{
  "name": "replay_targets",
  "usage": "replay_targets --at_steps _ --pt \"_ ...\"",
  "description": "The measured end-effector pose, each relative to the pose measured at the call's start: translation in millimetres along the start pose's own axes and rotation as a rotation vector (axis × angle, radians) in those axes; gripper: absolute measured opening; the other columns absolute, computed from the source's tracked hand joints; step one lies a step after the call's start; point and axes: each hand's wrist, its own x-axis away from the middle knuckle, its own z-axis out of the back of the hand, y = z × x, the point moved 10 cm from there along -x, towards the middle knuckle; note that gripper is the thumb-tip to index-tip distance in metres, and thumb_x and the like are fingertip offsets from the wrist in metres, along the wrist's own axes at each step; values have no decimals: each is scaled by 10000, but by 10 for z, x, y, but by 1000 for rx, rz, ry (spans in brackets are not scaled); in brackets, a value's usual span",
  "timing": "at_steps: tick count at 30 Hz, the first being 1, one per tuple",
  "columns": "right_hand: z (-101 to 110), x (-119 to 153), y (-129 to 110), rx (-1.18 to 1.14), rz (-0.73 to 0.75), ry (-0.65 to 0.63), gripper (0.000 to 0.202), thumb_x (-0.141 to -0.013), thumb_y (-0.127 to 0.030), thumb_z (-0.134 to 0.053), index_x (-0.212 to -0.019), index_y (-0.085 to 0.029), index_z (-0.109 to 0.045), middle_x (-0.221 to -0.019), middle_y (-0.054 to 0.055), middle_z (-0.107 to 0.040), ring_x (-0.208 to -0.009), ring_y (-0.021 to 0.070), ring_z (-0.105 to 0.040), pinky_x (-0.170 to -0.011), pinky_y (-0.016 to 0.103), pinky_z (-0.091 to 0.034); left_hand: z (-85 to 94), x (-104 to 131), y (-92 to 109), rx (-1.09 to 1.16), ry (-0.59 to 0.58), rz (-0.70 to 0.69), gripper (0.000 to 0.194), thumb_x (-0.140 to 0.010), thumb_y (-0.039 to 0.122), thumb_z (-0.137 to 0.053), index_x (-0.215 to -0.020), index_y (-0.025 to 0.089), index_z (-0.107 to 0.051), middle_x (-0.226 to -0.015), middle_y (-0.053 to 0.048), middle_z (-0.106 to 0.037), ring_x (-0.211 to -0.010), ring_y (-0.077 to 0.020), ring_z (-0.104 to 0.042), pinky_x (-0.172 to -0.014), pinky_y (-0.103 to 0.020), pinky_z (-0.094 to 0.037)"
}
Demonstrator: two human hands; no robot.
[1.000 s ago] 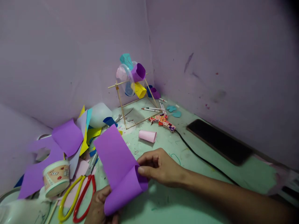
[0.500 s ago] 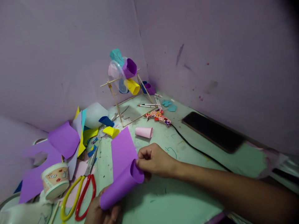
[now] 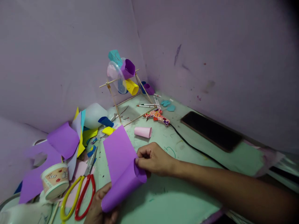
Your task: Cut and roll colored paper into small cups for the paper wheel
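Note:
A sheet of purple paper is partly rolled, its near end curled into a loose tube and its far end flat. My right hand pinches the curl at its right end between thumb and fingers. Around the lower left end of the roll is my left hand, its fingers partly hidden beneath the paper. Scissors with one yellow and one red handle lie just left of that hand. A small pink paper roll rests on the table beyond the sheet.
A stick frame holds a wheel of clear discs and coloured paper cups at the back. A patterned glue gun, its black cord and a phone lie right. Purple scraps and a paper cup crowd the left.
The flat far part of the purple sheet has swung left and looks wider, now overlapping a yellow scrap. Both hands keep their hold, and the curl has opened slightly.

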Motion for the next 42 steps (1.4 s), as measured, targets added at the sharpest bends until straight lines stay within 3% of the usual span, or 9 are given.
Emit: replay_targets --at_steps 6,13,18,25,30,37,42 --pt "10 3 4 42 9 9 167 -633 -107 -498 -482 -167 -462 -394 -77 -428 -351 46 -414 -335 139 -329 -153 84 52 -76 -88 -96 203 -397 133 -737 -567 134 -625 -391 62 -462 -324 -20 -306 -298 -127 -258" --pt "-17 6 -45 133 113 -42 118 -583 -43 -528 -531 -147 -508 -467 -78 -446 -432 37 -407 -419 140 -331 -137 91 135 -226 -186 -234 81 -506 161 -634 -578 143 -667 -388 48 -448 -315 -53 -287 -336 -194 -220" --pt "-195 36 107 -34 -12 -205 94 -599 -46 -609 -633 -133 -616 -573 -41 -561 -540 93 -535 -537 201 -438 -234 148 126 -230 -258 -222 44 -518 126 -595 -529 141 -635 -422 42 -455 -366 -57 -311 -385 -195 -240" --pt "-222 81 65 -93 15 -178 19 -633 -135 -697 -645 -147 -687 -625 4 -645 -622 152 -611 -592 241 -471 -276 186 120 -276 -305 -228 39 -533 135 -590 -498 142 -573 -412 67 -384 -358 -47 -288 -379 -189 -248" --pt "-198 95 43 -40 22 -140 56 -635 -191 -711 -618 -142 -690 -591 10 -631 -563 136 -575 -517 219 -435 -276 170 89 -289 -351 -224 21 -544 153 -593 -543 136 -605 -419 67 -386 -351 -47 -307 -371 -188 -280" --pt "-131 86 23 -19 9 -48 203 -606 -263 -725 -498 -137 -609 -507 -17 -512 -487 96 -435 -454 199 -359 -333 131 -151 -230 -379 -71 123 -566 200 -602 -648 130 -659 -408 55 -443 -279 -37 -311 -301 -165 -202" --pt "-118 96 64 35 -24 -50 267 -651 -295 -682 -483 -134 -551 -563 -4 -498 -496 89 -391 -445 201 -322 -385 141 -175 -200 -379 -50 113 -588 148 -568 -647 116 -659 -410 62 -437 -264 -3 -250 -278 -140 -163"
